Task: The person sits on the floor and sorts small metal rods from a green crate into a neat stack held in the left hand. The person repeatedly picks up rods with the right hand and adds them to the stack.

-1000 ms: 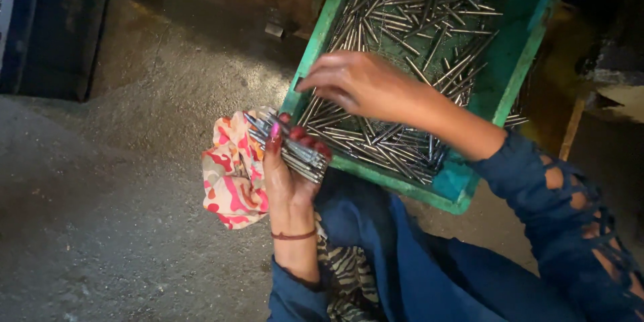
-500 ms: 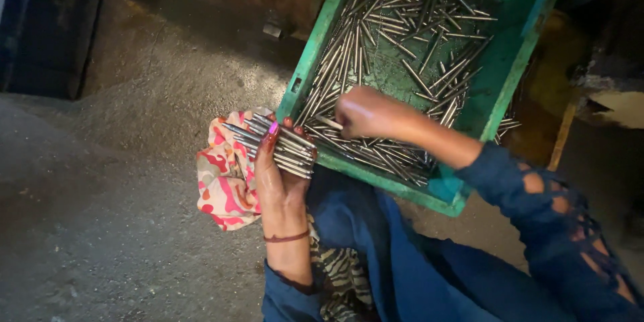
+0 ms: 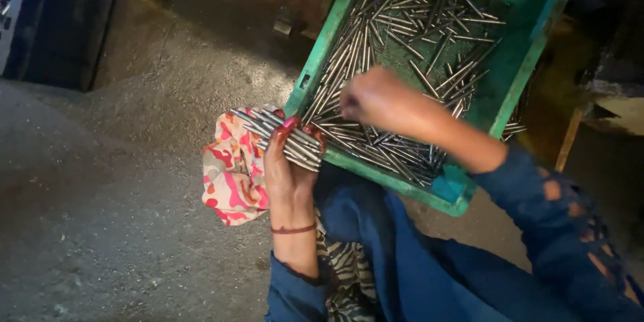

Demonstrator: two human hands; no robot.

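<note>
bare floor (image 3: 121, 181) lies open leftward; green crate (image 3: 315, 60) wall blocks rightward

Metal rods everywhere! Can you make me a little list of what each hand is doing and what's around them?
left hand: grip closed around a bundle of metal rods, held side by side
right hand: down in the green crate, on the loose rods; blurred, so its grip cannot be told
cloth: pink, red and cream pattern, under the left hand
crate: tilted, rods piled toward its lower edge
floor: grey and gritty
clothing: blue sleeves
</note>
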